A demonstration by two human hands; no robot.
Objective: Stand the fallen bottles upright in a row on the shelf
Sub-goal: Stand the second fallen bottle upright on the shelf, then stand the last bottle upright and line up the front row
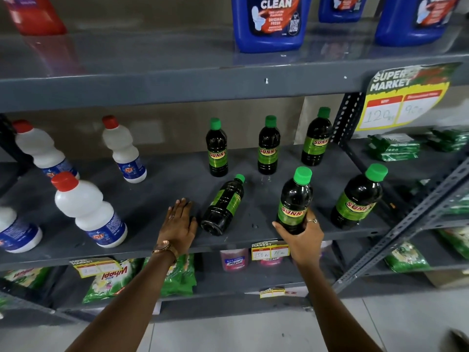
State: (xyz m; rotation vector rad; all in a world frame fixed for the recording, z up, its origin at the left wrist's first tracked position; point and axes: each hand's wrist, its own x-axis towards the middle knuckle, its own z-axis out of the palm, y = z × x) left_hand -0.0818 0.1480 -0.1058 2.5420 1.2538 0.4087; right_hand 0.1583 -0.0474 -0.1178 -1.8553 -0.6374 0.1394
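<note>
One dark green-capped "Sunny" bottle [223,205] lies on its side on the grey shelf [157,196], cap pointing back right. My left hand [179,223] rests flat and open on the shelf just left of its base. My right hand [303,237] grips the lower part of another Sunny bottle [294,199], held upright near the shelf's front edge. A further Sunny bottle [357,196] stands at the front right. Three more stand in a row at the back: left [216,148], middle [268,146], right [316,138].
White red-capped bottles [88,212] stand on the shelf's left half. Blue "Total Clean" jugs [269,21] sit on the shelf above. A slotted steel upright [347,118] and a price sign [403,97] bound the right side. Green detergent packs [111,278] fill the shelf below.
</note>
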